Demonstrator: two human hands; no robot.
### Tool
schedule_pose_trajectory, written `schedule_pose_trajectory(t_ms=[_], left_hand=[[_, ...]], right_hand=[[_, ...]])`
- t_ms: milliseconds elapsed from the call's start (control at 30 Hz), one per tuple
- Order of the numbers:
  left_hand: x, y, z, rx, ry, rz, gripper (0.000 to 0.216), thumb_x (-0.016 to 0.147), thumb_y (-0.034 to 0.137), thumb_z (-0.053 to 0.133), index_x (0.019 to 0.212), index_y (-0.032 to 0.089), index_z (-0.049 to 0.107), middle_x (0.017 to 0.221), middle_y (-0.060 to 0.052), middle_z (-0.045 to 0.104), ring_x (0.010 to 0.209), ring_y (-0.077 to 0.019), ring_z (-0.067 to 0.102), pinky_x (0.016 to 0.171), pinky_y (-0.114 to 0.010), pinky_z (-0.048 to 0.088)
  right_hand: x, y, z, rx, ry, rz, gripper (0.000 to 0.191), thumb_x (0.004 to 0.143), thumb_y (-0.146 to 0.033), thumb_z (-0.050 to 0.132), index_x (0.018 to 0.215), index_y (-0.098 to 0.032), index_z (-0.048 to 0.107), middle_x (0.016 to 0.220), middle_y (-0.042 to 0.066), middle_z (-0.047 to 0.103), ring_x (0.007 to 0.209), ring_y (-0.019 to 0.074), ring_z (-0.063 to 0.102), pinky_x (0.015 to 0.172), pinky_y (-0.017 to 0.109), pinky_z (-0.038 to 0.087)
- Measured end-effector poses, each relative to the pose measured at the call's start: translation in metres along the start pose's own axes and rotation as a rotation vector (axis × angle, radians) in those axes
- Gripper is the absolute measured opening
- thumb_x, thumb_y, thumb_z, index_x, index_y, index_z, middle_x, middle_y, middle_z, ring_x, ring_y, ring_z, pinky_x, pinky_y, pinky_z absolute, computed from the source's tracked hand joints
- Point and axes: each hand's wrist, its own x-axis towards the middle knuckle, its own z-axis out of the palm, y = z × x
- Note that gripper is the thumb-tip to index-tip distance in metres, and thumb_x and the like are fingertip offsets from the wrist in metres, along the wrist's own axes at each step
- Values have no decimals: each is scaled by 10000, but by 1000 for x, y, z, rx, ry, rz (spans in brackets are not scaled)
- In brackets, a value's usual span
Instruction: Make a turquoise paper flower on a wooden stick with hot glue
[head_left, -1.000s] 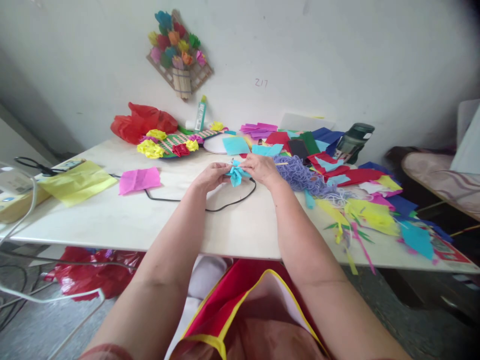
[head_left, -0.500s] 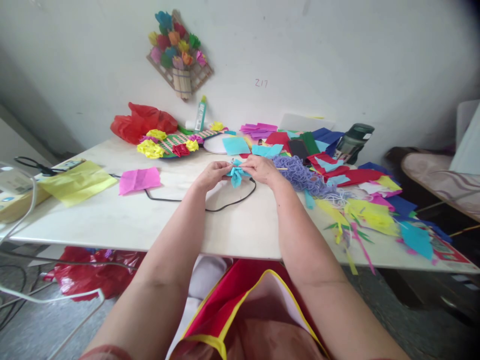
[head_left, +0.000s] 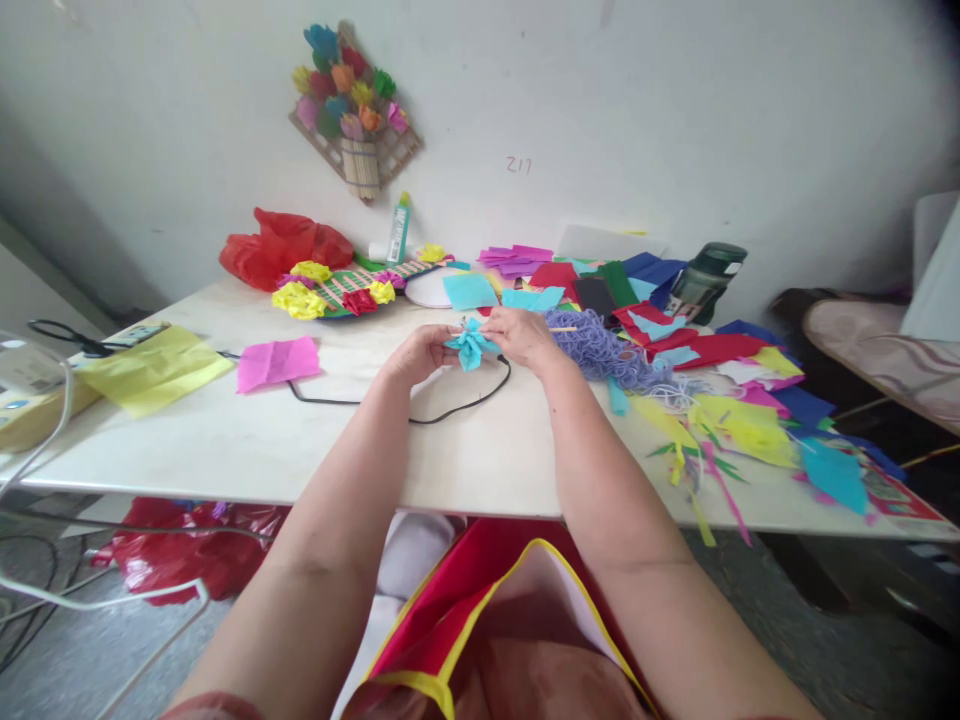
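Observation:
Between my two hands, just above the table [head_left: 480, 460], is a light-blue crepe paper flower [head_left: 470, 347] with several pointed petals. My left hand [head_left: 424, 352] pinches its left side between thumb and fingers. My right hand [head_left: 517, 335] is closed on its right side, with fingertips at the petals. A thin wooden stick [head_left: 562, 329] pokes out to the right from behind my right hand; its other end is hidden. Below the flower a black cord [head_left: 465, 408] curves across the tabletop.
Pink paper [head_left: 277, 364] and yellow paper [head_left: 156, 370] lie left, near a power strip [head_left: 45, 405]. Behind are a flower-decorated panel [head_left: 337, 290], a red plastic bag [head_left: 285, 245] and a glue tube [head_left: 399, 230]. Purple yarn [head_left: 600, 345], paper scraps and a dark bottle [head_left: 706, 282] are right.
The flower has turned slightly in my fingers, and its petals look more spread. The stick's end shows a little higher. Both hands stay in nearly the same place.

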Motion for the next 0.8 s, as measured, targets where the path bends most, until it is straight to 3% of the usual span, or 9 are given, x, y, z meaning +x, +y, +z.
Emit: schedule_pose_trajectory(t_ms=[333, 567, 800], left_hand=[[-5, 2, -1, -70, 6, -33, 238, 655, 75, 631, 883, 86, 698, 758, -82, 728, 668, -196, 705, 705, -323, 579], [-5, 0, -4, -74, -38, -31, 326, 645, 90, 624, 963, 91, 699, 837, -107, 743, 735, -221, 724, 759, -347, 570], [-4, -3, -4, -15, -95, 31, 366, 639, 136, 744, 1001, 104, 703, 917, -115, 757, 808, -222, 730, 801, -339, 564]], right_hand=[[0, -3, -2, 39, 32, 18, 280, 946, -253, 507, 1025, -242, 776, 1059, 58, 726, 934, 192, 647, 747, 294, 422], [1, 1, 2, 60, 67, 18, 289, 939, -250, 500, 1000, -241, 782, 1029, 58, 720, 919, 192, 640, 740, 293, 422], [1, 3, 4, 65, 97, 21, 283, 929, -260, 501, 959, -247, 782, 1004, 50, 721, 886, 187, 622, 718, 288, 406]])
